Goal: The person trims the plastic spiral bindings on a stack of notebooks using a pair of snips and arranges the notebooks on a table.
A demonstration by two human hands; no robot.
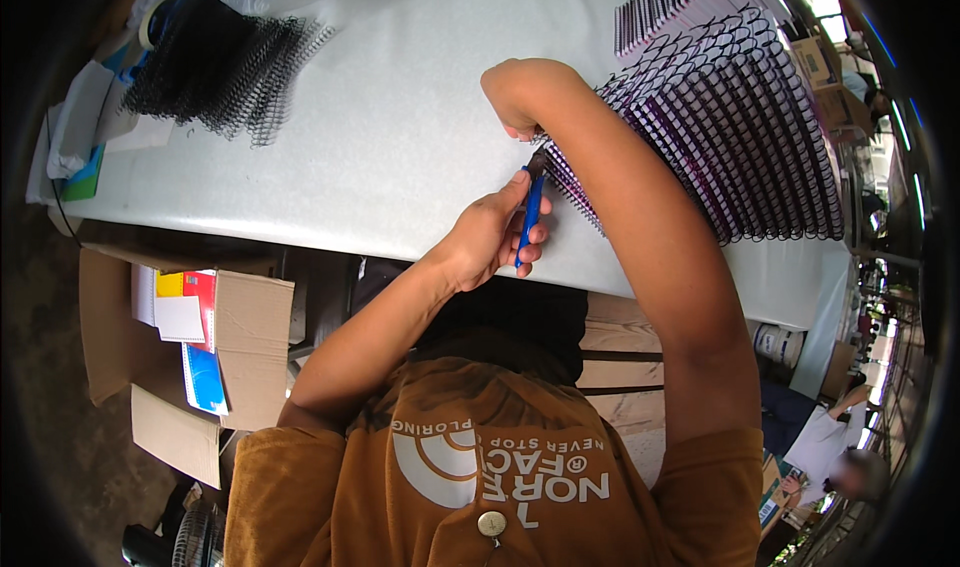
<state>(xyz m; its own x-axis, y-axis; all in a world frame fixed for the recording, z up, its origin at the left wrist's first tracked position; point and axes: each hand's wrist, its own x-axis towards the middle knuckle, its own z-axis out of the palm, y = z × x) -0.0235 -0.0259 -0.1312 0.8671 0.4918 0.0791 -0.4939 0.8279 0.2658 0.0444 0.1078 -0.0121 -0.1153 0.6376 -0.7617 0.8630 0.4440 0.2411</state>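
Observation:
My left hand [497, 232] is closed round a pair of pliers [530, 212] with blue handles. Their dark jaws point away from me, close below my right hand [522, 97]. That hand is bent sharply at the wrist with its fingers curled down by the end of a spiral-bound notebook [572, 189]; whatever lies between them is hidden. Behind my right forearm leans a thick row of spiral-bound notebooks [740, 127] with black coils and purple-edged covers.
Loose black spiral coils [215, 72] lie in a heap at the far left of the white table [390, 117]. More bound notebooks [680, 7] stand at the far right. An opened cardboard box [255, 337] with notebooks sits below the table's left edge. Another person [825, 442] is at the lower right.

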